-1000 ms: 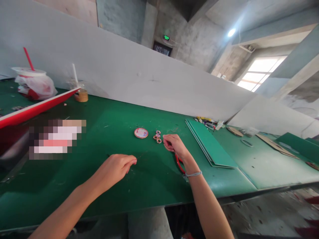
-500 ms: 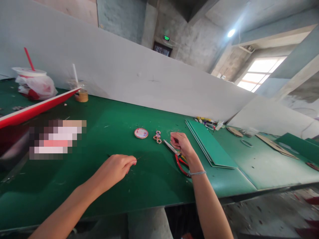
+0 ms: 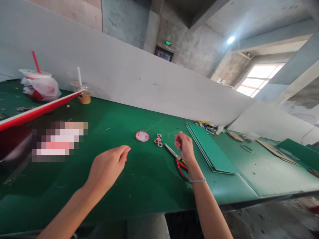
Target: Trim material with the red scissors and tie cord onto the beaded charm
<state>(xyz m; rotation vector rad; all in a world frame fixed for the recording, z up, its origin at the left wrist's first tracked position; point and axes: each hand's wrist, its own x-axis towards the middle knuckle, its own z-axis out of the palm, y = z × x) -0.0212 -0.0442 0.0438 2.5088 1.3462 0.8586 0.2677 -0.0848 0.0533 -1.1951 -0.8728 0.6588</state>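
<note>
My left hand [image 3: 111, 162] is raised over the green tabletop with thumb and forefinger pinched together; what lies between them is too fine to make out. A faint thin strand [image 3: 157, 123] shows beyond its fingertips, and I cannot tell whether it reaches them. My right hand [image 3: 183, 146] is curled closed beside red-handled scissors [image 3: 180, 166], partly covering them, and its contents are hidden. Between the hands lie a small round disc [image 3: 142, 136] with a pale face and reddish rim, and several little beaded rings [image 3: 158, 140] in a cluster.
Stacked green boards [image 3: 211, 149] lie right of my right hand, with a pile of tools [image 3: 206, 125] behind. A red-edged tray or box [image 3: 42, 111] stands at left, near a bagged cup [image 3: 41, 86] and a tape roll [image 3: 84, 97]. A grey partition [image 3: 119, 76] closes the back.
My left hand has drawn back slightly left and up, away from the disc. My right hand stays near the scissors, its fist turned a little. The view has shifted slightly.
</note>
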